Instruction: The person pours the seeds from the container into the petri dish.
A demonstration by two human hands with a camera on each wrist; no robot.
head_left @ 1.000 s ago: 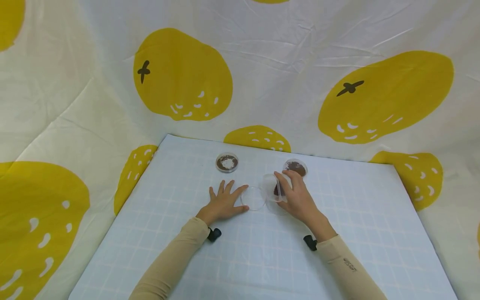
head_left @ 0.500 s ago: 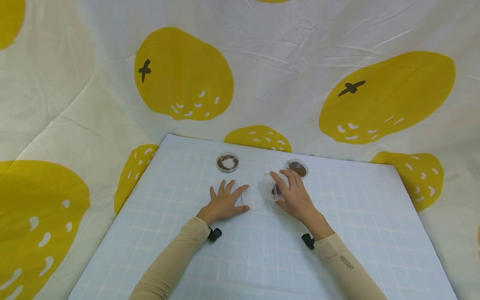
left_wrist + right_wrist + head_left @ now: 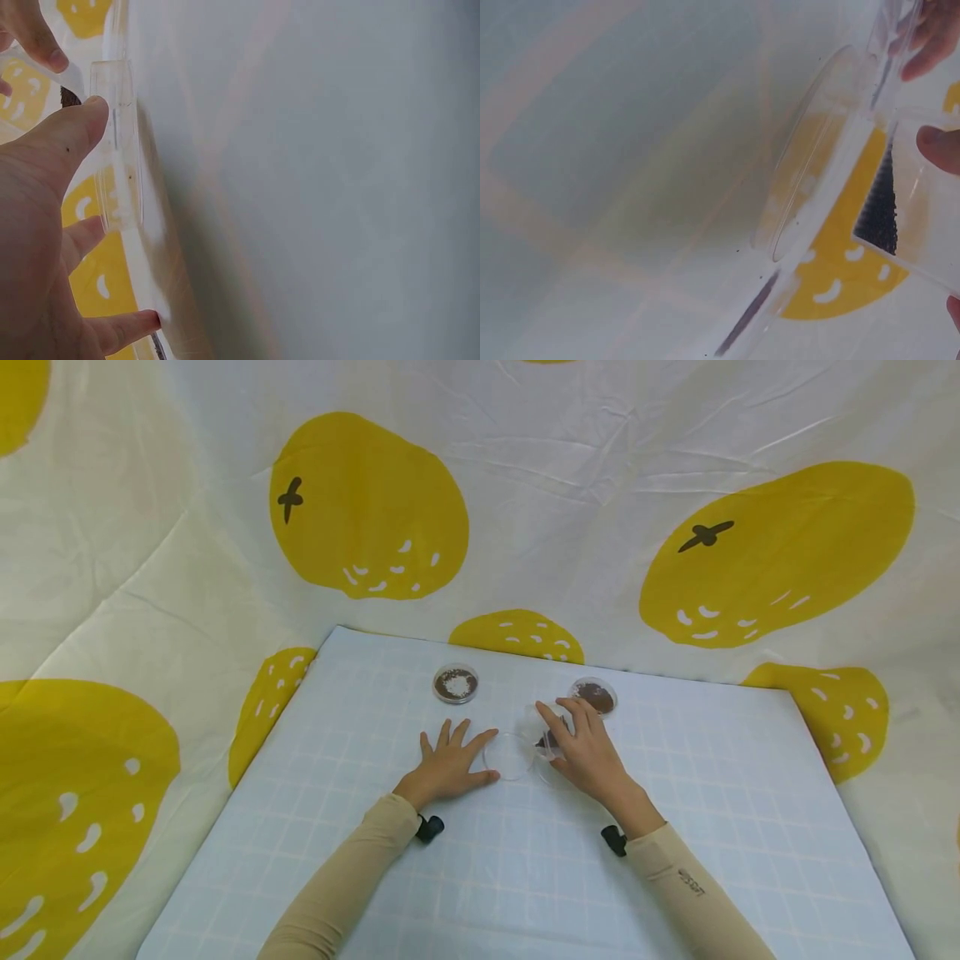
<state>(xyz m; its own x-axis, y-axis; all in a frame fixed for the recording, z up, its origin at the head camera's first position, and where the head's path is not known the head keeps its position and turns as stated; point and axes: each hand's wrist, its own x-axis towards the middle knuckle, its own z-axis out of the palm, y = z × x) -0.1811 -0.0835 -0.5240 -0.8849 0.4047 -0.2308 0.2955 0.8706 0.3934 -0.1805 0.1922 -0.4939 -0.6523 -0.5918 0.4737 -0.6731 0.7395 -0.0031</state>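
My left hand (image 3: pixel 448 763) lies flat on the blue gridded mat (image 3: pixel 480 868), fingers spread. Its thumb (image 3: pixel 71 131) touches the rim of an empty clear dish (image 3: pixel 509 756) (image 3: pixel 120 150). My right hand (image 3: pixel 579 742) grips a second clear dish (image 3: pixel 546 732), tilted on edge right beside the empty one. Dark seeds (image 3: pixel 880 204) have slid to the low side of this tilted dish. In the right wrist view the empty dish's rim (image 3: pixel 810 150) sits just left of the seeds, and a fingertip (image 3: pixel 939 147) pinches the tilted dish's edge.
Two more round dishes stand at the back of the mat: one with mixed white and dark grains (image 3: pixel 455 683), one with brown grains (image 3: pixel 593 695) just behind my right hand. A white cloth with big yellow fruit prints (image 3: pixel 367 510) surrounds the mat.
My right hand has shifted slightly left and away with the tilted dish, bringing it closer to the empty dish. My left hand has stayed put.
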